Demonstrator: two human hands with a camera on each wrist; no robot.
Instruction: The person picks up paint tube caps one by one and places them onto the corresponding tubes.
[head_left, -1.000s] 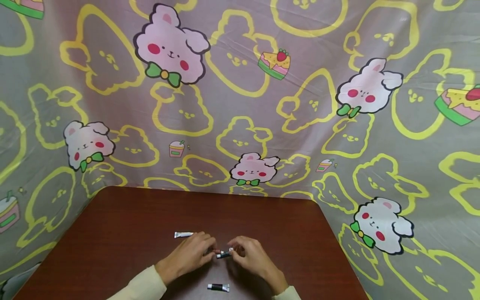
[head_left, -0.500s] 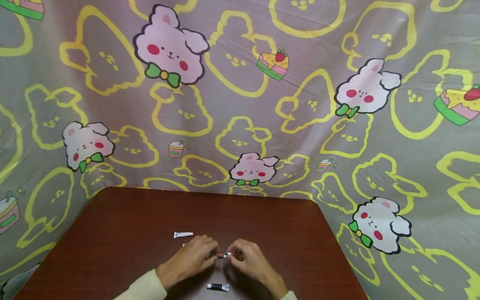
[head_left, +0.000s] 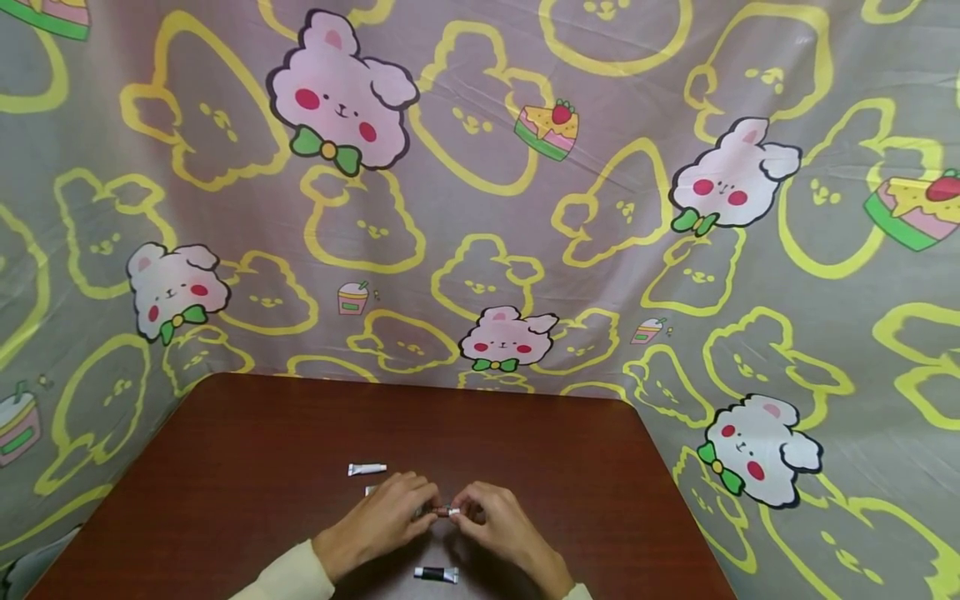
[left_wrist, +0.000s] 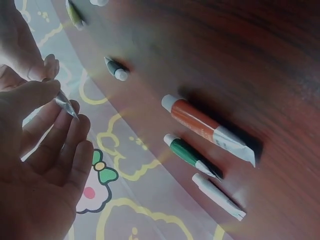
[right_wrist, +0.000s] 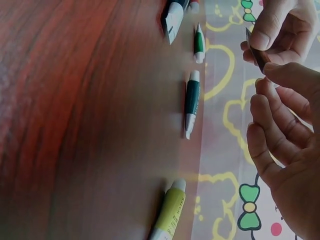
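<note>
Over the near part of the dark wooden table (head_left: pixel 247 433), both hands meet on one small paint tube (head_left: pixel 445 511). My left hand (head_left: pixel 427 510) pinches its flat crimped end, seen as a silver tip (left_wrist: pixel 66 106) between thumb and fingers (left_wrist: pixel 47 92). My right hand (head_left: pixel 460 511) pinches the other end; its thumb (right_wrist: pixel 280 72) touches the dark tube (right_wrist: pixel 256 52) from below. Most of the tube is hidden by fingers.
A black tube (head_left: pixel 436 574) lies near the front edge between my wrists, and a white tube (head_left: pixel 367 469) lies behind my left hand. Orange (left_wrist: pixel 200 125), green (left_wrist: pixel 187 155) and yellow-green (right_wrist: pixel 170 210) tubes lie on the table. Cartoon-print cloth (head_left: pixel 480 208) hangs behind.
Both hands have drawn closer together around the small tube and cover more of it. The tubes lying on the table have not moved.
</note>
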